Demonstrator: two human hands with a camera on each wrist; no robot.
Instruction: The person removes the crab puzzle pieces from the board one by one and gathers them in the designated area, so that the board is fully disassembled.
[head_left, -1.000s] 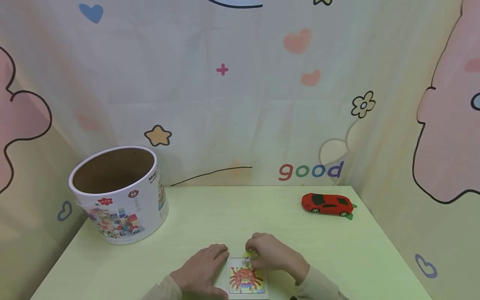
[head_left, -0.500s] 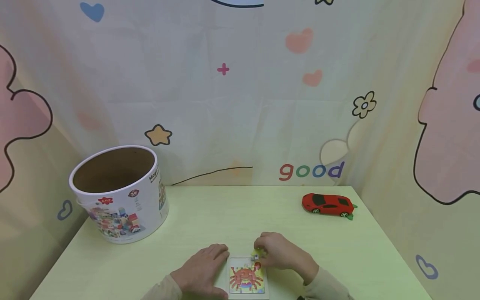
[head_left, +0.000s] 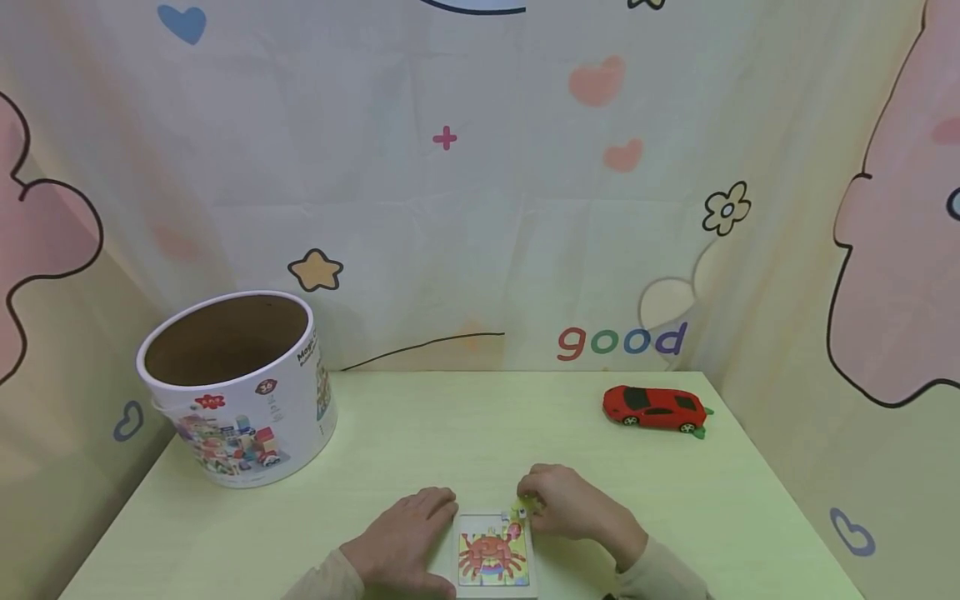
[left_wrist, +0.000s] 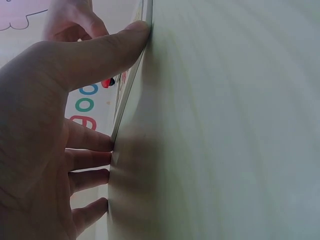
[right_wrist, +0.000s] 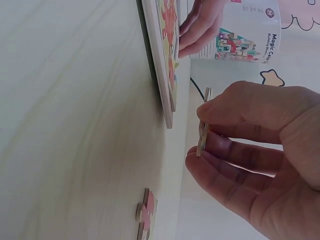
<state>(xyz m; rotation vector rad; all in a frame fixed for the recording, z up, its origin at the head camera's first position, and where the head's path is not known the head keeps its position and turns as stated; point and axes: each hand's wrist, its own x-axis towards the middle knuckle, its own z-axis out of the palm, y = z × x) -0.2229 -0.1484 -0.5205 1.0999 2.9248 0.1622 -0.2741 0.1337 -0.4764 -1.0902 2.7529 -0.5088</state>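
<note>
My right hand (head_left: 573,508) pinches a small jigsaw piece (head_left: 522,510) between thumb and fingertips, over the top right corner of a puzzle tray (head_left: 495,592). Edge-on in the right wrist view, the thin piece (right_wrist: 202,140) hangs raised off the table. Within the tray's pale frame lies a red crab picture (head_left: 491,557) made of joined pieces. My left hand (head_left: 405,537) lies along the tray's left side, fingers extended. In the left wrist view its thumb (left_wrist: 135,34) touches the tray's edge. A loose pink-red puzzle piece (right_wrist: 146,212) rests on the table below my right hand.
A large white bucket (head_left: 247,433) with printed toy pictures stands at the back left of the pale table (head_left: 420,433). A red toy car (head_left: 655,409) is at the back right, with a bit of green behind it. A patterned curtain (head_left: 480,250) closes the back.
My right hand has shifted right with the pinched piece, from above the tray's upper middle to its top right corner. The crab's red right claw now shows. My left hand has stayed put.
</note>
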